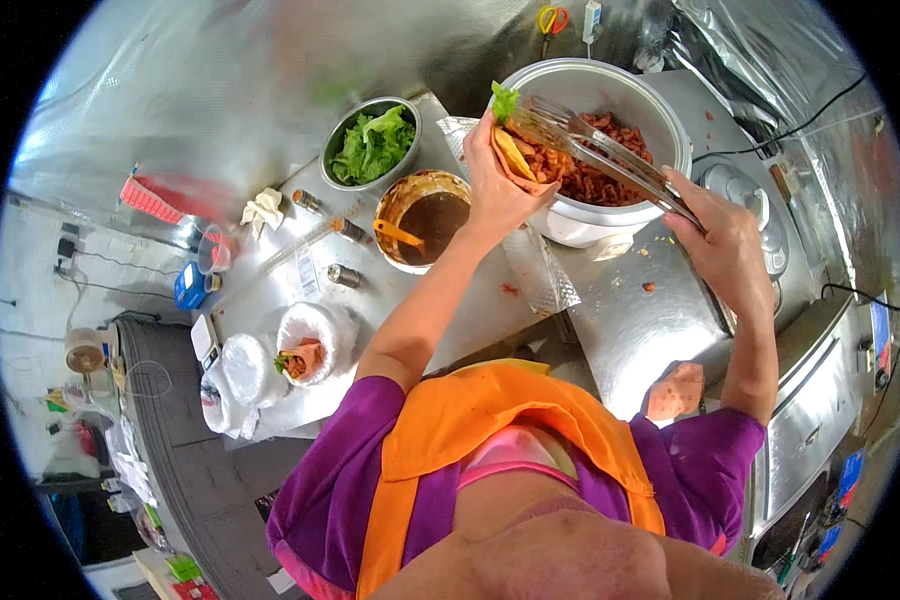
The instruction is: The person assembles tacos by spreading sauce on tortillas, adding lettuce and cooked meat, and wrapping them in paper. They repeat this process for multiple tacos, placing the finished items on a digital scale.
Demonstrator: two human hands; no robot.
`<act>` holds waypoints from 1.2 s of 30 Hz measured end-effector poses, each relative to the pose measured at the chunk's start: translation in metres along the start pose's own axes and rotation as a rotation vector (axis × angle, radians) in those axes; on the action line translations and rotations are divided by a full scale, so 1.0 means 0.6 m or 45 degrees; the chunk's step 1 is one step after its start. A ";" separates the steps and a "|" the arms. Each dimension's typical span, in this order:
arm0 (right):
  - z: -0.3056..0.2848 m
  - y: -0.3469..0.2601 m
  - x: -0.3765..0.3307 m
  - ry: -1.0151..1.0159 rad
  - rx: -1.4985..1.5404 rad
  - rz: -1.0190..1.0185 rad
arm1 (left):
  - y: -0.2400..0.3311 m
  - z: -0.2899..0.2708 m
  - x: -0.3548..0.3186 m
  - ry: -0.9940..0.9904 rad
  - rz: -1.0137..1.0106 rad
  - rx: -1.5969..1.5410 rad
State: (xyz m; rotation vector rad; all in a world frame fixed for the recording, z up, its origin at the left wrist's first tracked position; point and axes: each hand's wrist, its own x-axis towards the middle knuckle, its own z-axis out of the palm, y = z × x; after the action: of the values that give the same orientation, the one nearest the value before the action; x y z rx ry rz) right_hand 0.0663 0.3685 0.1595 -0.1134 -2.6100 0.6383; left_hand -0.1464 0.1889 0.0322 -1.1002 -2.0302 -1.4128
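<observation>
Over the pot [660, 120], my left hand [495, 185] cups a wrap [513, 152] with lettuce while my right hand [722, 240] grips tongs [595, 145]; filling is underway, and the meat needs a steady drop.

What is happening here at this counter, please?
A person at a metal counter holds a folded wrap with lettuce in the left hand. The right hand holds metal tongs over a large white pot of reddish meat. Nearby stand a bowl of lettuce and a tub of brown sauce.
</observation>
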 end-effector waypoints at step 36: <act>-0.005 0.041 -0.010 0.044 0.045 0.028 | -0.003 0.017 -0.007 0.002 -0.169 -0.235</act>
State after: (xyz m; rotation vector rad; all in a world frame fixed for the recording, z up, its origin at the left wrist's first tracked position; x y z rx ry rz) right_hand 0.0725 0.3907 0.1479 -0.1407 -2.5659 0.6836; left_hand -0.1444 0.1967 0.0243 -1.0523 -2.0366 -1.6959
